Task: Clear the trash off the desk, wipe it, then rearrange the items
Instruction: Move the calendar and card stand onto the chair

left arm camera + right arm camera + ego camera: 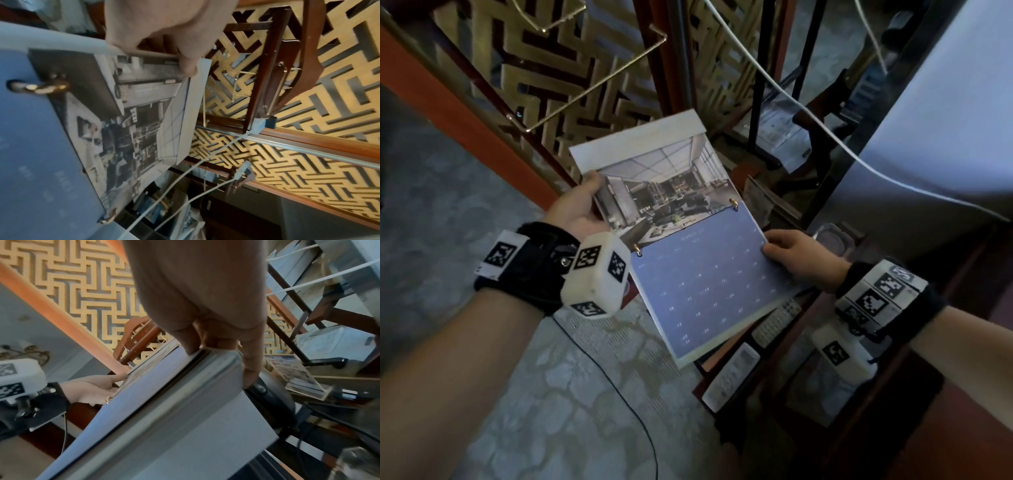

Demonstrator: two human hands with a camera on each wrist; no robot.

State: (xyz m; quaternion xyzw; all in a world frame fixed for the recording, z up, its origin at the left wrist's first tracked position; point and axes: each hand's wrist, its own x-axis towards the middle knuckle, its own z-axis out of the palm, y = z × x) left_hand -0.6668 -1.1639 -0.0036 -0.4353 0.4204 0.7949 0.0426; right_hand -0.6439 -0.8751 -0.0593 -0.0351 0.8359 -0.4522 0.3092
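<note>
A ring-bound desk calendar is held up in the air, spread flat. Its upper leaf shows a photo of an interior, its lower leaf is a blue month grid, and two gold rings join them. My left hand grips the left edge of the photo leaf, thumb on top. My right hand pinches the right edge of the blue leaf. The calendar hangs over the left end of the dark wooden desk.
Two white remote controls lie on the desk edge below the calendar, with a glass ashtray farther back. A white cable crosses in front of a grey chair back. A gold lattice screen and patterned carpet lie to the left.
</note>
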